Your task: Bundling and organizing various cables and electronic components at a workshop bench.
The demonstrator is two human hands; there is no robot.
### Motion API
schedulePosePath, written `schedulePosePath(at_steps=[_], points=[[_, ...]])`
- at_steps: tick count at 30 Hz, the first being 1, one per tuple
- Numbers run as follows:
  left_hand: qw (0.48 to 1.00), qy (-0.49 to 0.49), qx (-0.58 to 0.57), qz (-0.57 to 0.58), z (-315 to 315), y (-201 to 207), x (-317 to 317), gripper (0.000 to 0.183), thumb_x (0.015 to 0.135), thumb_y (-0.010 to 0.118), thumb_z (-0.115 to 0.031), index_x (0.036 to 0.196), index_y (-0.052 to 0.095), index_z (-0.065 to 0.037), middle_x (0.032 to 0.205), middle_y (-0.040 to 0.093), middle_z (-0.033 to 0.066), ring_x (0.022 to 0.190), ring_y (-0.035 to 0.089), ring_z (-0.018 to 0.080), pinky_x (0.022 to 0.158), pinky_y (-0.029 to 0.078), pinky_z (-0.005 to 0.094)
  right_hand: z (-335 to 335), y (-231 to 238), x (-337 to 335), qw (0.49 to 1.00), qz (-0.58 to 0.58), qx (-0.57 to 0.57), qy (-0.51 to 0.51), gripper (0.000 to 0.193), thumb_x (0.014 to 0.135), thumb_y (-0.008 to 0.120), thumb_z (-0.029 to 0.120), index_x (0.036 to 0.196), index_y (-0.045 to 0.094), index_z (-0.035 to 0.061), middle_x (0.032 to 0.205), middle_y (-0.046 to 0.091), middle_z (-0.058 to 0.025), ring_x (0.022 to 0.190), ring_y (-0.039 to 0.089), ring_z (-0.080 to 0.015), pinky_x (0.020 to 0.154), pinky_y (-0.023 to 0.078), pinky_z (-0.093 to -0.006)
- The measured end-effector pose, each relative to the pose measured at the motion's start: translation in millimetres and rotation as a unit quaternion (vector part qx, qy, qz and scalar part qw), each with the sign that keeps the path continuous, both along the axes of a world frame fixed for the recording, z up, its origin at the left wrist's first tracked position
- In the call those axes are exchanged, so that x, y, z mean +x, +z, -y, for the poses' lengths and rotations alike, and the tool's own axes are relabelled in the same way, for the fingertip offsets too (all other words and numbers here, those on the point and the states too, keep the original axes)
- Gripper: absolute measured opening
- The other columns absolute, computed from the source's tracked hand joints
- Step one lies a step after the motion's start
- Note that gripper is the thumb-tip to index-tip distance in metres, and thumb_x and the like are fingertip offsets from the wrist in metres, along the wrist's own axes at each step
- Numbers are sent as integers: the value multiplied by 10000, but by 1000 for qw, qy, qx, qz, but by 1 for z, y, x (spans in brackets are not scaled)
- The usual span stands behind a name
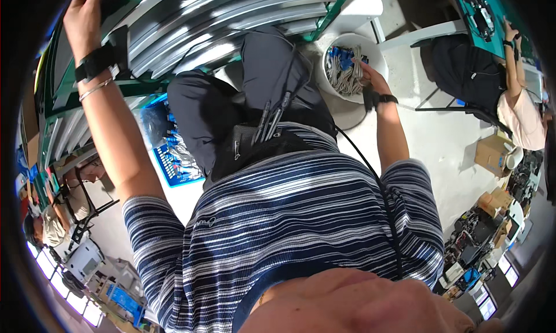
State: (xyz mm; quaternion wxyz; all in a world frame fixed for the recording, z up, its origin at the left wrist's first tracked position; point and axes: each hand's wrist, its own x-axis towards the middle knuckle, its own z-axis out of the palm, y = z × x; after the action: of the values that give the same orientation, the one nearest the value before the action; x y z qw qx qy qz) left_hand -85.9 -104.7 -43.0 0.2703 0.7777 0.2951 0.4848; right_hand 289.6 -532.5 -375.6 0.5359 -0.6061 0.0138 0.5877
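Note:
My left hand (82,21) is raised at the upper left, over the edge of the green workbench. The picture's rim cuts off its fingertips, so what it may hold is hidden. On the right, my right hand (375,81) reaches over the rim of a white bucket (379,50). Its fingers stretch toward the bundled grey cables (346,78) with blue connectors (346,59) inside. The fingertips lie close to a blue connector; whether they touch it I cannot tell. Both wrists wear black bands, and a dark piece sits beside my right palm.
Below the workbench (57,95) run grey metal slats (226,28). A blue basket (165,166) of cables with blue connectors stands left of my legs. At the right, a person (524,115) works at another green table (485,20), near a black chair (463,72) and a cardboard box (492,153).

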Motion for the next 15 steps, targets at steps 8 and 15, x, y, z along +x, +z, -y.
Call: schedulePosePath(at_steps=[8, 15], points=[[976, -156, -139, -68, 161, -40, -27, 235, 903, 631, -200, 1079, 672, -50, 962, 653, 41, 871, 609, 119, 785, 478, 262, -2, 202, -72, 937, 199, 207, 199, 367, 973, 515, 194, 1289, 556, 13, 772, 518, 79, 602, 370, -15, 554, 296, -179], [895, -333, -292, -47, 248, -82, -70, 447, 876, 683, -109, 1284, 528, -12, 1018, 624, 37, 900, 591, 103, 822, 488, 273, -75, 287, -192, 651, 538, 329, 422, 319, 810, 698, 104, 1127, 669, 79, 646, 573, -78, 548, 497, -136, 536, 406, -292]])
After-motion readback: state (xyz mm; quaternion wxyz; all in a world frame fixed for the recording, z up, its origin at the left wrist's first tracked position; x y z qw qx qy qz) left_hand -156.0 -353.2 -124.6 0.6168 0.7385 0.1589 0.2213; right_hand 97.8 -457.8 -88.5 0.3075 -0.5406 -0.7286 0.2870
